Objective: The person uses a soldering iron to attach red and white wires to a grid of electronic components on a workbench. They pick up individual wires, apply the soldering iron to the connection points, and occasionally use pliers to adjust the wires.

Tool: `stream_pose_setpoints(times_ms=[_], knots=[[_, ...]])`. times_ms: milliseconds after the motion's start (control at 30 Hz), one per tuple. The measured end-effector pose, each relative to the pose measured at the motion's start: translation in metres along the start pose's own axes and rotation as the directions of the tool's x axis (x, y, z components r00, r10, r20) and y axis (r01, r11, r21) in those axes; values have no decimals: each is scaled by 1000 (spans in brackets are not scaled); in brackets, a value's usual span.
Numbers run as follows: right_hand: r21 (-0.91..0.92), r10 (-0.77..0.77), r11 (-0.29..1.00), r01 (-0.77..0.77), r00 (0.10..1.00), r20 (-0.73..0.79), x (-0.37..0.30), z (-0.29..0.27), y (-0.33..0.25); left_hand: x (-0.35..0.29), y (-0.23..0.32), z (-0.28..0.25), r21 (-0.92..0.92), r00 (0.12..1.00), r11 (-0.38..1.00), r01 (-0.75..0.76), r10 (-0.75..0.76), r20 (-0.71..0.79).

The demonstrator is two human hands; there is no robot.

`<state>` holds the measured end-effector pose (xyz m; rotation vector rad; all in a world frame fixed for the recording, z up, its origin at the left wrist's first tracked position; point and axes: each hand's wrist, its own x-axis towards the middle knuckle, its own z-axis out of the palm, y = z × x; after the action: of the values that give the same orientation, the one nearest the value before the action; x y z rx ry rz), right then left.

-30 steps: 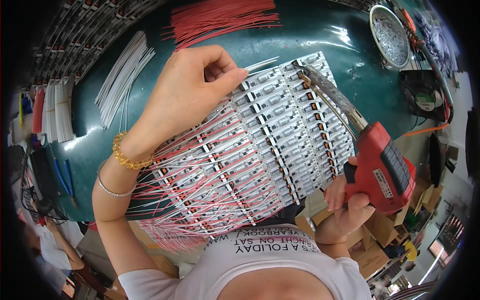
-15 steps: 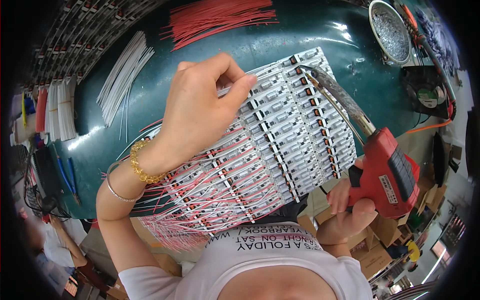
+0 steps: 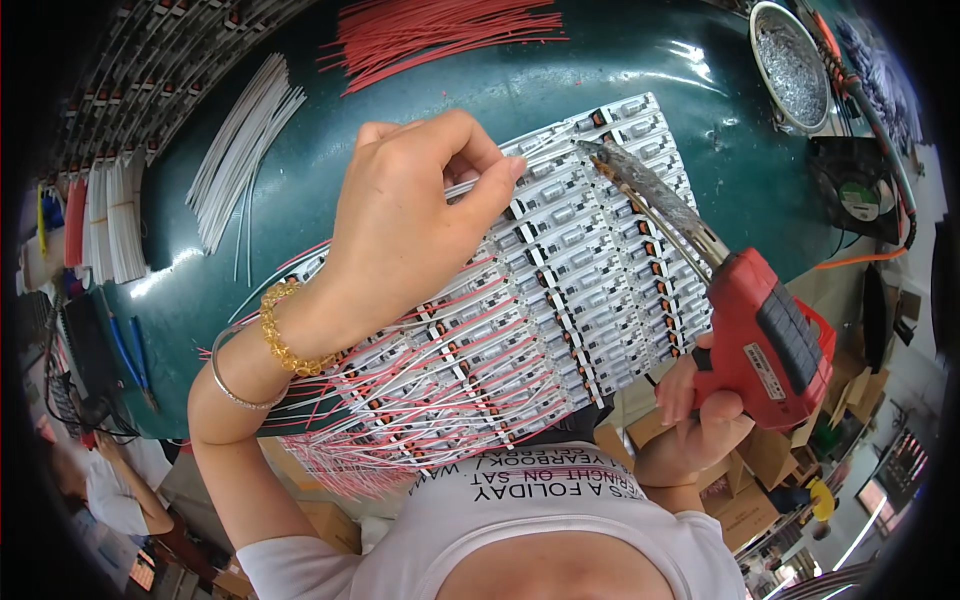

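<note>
The left hand (image 3: 425, 215), just toward 11 o'clock from the middle of the view, has thumb and forefinger pinched together on thin white wires (image 3: 543, 147), which show past the fingertips toward 2 o'clock. A yellow beaded bracelet (image 3: 272, 330) and a silver bangle (image 3: 230, 392) circle that wrist. The right hand (image 3: 705, 400), at 4 o'clock, is wrapped around the grip of a red soldering gun (image 3: 765, 335). Its long, crusted barrel points toward 10 o'clock, with the tip over the upper part of the panel, near the left fingertips; whether it touches cannot be told.

Beneath both hands, at the centre, the panel of small white circuit boards (image 3: 585, 290) lies tilted, its top edge rising toward 1 o'clock. Red and white leads (image 3: 345, 465) cover its left part, their loose ends fanning out toward 8 o'clock.

Farther out on the dark green surface (image 3: 640, 65), a pile of red wires (image 3: 450, 40) lies at 12 o'clock and a bundle of white wires (image 3: 238, 155) at 10 o'clock, with rows of strips (image 3: 130, 90) beyond it. A blue-handled tool (image 3: 130, 350) lies just below 9 o'clock. At 2 o'clock stands a bowl (image 3: 756, 55) of silvery bits, with a black fan (image 3: 850, 190) nearer 3 o'clock. Past the edge, cardboard boxes (image 3: 750, 510) sit at 4 o'clock, and another person (image 3: 120, 490) shows at 8 o'clock.
</note>
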<state>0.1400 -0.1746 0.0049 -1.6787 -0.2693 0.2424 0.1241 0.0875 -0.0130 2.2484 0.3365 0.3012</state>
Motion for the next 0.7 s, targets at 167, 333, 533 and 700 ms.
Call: stream_pose_setpoints(times_ms=[167, 333, 533, 700], knots=[[14, -2, 1000, 1, 999, 47, 2, -2, 2, -1, 2, 0, 32, 1000, 999, -12, 13, -13], [53, 17, 998, -19, 999, 35, 3, -3, -1, 0, 1, 0, 29, 1000, 999, -13, 13, -7], [31, 20, 999, -20, 1000, -14, -1, -2, 1, 0, 2, 0, 28, 1000, 1000, -15, 15, -3], [83, 4, 996, -6, 1000, 22, -2, -8, 2, 2, 1, -2, -120, 997, 991, 61, -56, 46]])
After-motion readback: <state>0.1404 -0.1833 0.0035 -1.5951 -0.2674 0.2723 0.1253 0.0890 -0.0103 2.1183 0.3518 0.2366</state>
